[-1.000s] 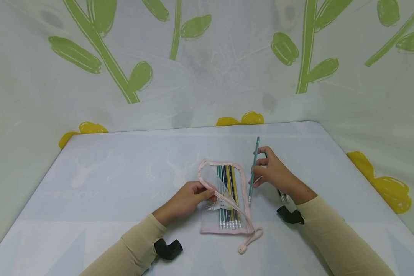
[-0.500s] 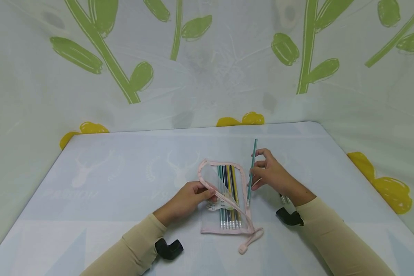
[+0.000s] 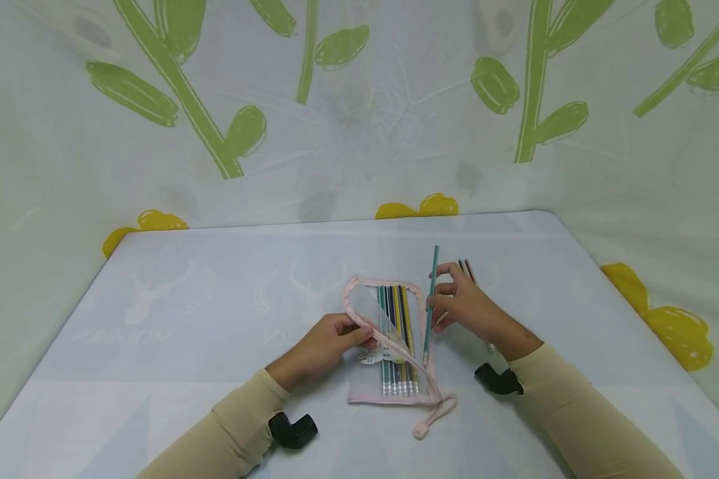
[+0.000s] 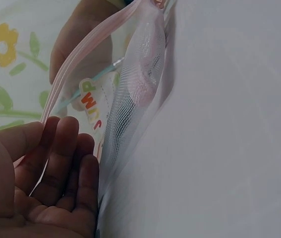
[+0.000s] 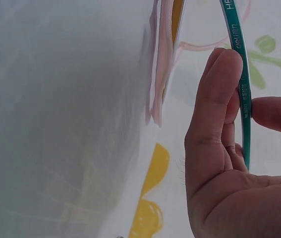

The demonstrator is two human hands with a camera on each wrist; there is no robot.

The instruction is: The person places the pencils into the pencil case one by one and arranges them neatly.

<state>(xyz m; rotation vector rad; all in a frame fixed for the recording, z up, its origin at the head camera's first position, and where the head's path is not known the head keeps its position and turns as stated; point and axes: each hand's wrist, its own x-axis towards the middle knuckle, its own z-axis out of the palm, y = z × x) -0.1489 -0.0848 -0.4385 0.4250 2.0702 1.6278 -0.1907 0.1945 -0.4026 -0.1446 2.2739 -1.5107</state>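
Between my right hand (image 3: 464,307)'s thumb and fingers I pinch a green pencil (image 3: 430,303), its lower end over the open edge of the mesh pencil pouch (image 3: 389,339) just to my left. More pencils (image 3: 397,342) lie inside it; a few loose pencils (image 3: 467,267) show beyond my knuckles. My left hand (image 3: 329,342) pinches the pouch's pink zipper edge (image 4: 88,64), lifting it. The pencil reads "HB"; the pouch label is too partial to read.

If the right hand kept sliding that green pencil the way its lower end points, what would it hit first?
Probably the open edge of the clear mesh pencil pouch with pink trim. The right hand holds the green pencil with its lower end at the pouch's right rim, though depth is hard to judge.
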